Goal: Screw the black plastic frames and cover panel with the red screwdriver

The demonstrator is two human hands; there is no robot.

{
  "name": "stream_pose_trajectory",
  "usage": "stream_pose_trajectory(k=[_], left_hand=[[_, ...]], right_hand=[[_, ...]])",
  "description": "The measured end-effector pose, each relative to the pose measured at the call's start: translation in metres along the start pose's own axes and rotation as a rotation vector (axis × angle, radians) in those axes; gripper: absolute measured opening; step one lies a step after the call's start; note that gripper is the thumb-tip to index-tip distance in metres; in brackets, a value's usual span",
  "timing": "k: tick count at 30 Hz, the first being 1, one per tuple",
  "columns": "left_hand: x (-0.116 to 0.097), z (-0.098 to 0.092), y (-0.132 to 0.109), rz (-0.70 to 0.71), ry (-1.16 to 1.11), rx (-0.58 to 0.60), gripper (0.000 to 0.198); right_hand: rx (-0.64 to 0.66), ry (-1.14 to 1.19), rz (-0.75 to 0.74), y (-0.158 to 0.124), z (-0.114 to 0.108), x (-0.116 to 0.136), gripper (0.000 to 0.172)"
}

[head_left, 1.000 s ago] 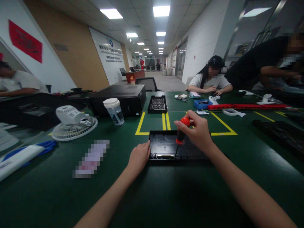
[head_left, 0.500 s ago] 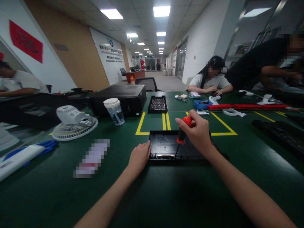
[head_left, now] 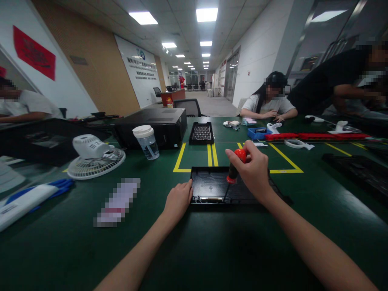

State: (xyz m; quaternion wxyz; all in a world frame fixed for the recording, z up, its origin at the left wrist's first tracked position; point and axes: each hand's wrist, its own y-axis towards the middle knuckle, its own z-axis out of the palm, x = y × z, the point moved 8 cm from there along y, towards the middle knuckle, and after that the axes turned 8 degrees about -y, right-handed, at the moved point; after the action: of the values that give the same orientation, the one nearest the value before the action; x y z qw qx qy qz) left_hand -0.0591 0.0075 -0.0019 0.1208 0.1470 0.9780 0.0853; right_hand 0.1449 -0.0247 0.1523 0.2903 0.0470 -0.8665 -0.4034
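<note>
A shallow black panel (head_left: 203, 178) with raised edges lies flat in front of me. My left hand (head_left: 179, 198) grips its left edge, fingers together along the rim. In my right hand (head_left: 254, 167) is a screwdriver (head_left: 233, 171) with a red and black handle, held from above. Its shaft slants down, and the tip meets the panel's near edge beside a pale metal strip (head_left: 211, 199). A small round screw or hole (head_left: 211, 187) shows in the panel's surface. My right hand and wrist hide part of the panel's right side.
Left of me are a white fan (head_left: 95, 157), a lidded cup (head_left: 146, 141) and a black computer case (head_left: 151, 121). A black tray of screws or small parts (head_left: 201, 132) and a blue bin (head_left: 257, 133) sit farther back. Other people work at the table's far side.
The screwdriver's handle and my right hand have shifted very slightly to the right, while the tip stays at the same spot. My left hand has not moved.
</note>
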Motion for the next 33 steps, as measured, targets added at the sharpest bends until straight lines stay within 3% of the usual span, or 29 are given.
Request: stream_pose_trajectory(k=[11, 17, 24, 33], left_hand=[[0.0, -0.002, -0.001, -0.015, -0.012, 0.02, 0.041], [-0.001, -0.003, -0.001, -0.016, -0.012, 0.021, 0.041], [0.0, -0.002, -0.001, -0.01, -0.018, 0.012, 0.041], [0.0, -0.001, -0.001, 0.006, -0.003, -0.002, 0.041]], right_hand=[[0.017, 0.298, 0.057, -0.001, 0.008, -0.003, 0.03], [0.35, 0.993, 0.193, -0.003, 0.045, -0.003, 0.021], [0.665, 1.284, 0.154, -0.01, 0.056, 0.011, 0.016], [0.699, 1.398, 0.057, -0.016, 0.057, 0.016, 0.025]])
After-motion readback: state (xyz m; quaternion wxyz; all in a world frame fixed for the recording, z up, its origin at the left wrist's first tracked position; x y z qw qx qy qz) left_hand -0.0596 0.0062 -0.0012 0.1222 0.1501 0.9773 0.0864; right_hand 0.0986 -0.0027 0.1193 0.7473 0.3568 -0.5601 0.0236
